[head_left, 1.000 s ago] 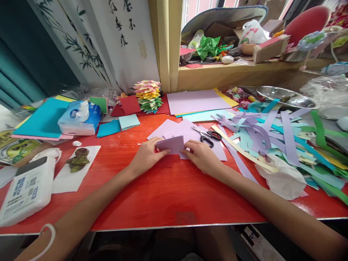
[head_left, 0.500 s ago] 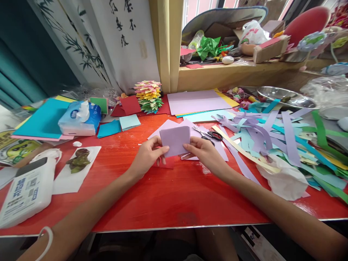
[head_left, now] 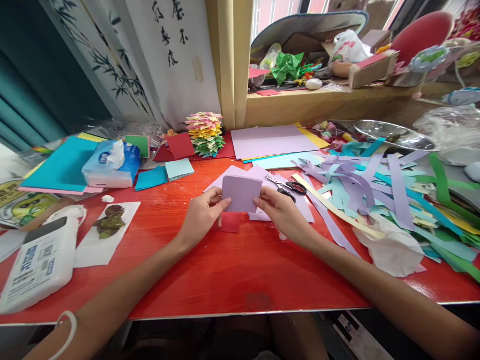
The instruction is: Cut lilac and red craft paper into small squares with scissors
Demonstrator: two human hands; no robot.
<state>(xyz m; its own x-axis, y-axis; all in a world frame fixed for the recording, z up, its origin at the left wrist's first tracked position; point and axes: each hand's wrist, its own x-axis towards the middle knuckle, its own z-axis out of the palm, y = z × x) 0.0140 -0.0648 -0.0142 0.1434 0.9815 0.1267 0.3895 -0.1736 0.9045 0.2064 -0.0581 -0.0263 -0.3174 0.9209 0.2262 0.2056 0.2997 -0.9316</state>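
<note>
A small purple paper square (head_left: 242, 193), seemingly a stack, is held upright above the red table (head_left: 232, 270). My left hand (head_left: 204, 212) pinches its left edge between thumb and fingers. On its right edge, my right hand (head_left: 281, 211) does the same. Behind the hands, larger purple sheets (head_left: 228, 174) lie on the table. Black-handled scissors (head_left: 290, 188) rest on these sheets, right of the held paper. Beneath my left hand is a red paper square (head_left: 228, 223), partly covered.
Paper strips (head_left: 401, 192) and crumpled tissue (head_left: 393, 245) cover the right side. A tissue pack (head_left: 111, 165), blue squares (head_left: 150, 178) and a white wipes pack (head_left: 41, 265) are on the left. A folded-paper stack (head_left: 205, 134) and a metal bowl (head_left: 393, 134) stand behind.
The purple square has tilted slightly, and the fingers of my left hand have curled in behind it. Both hands keep their hold in nearly the same place.
</note>
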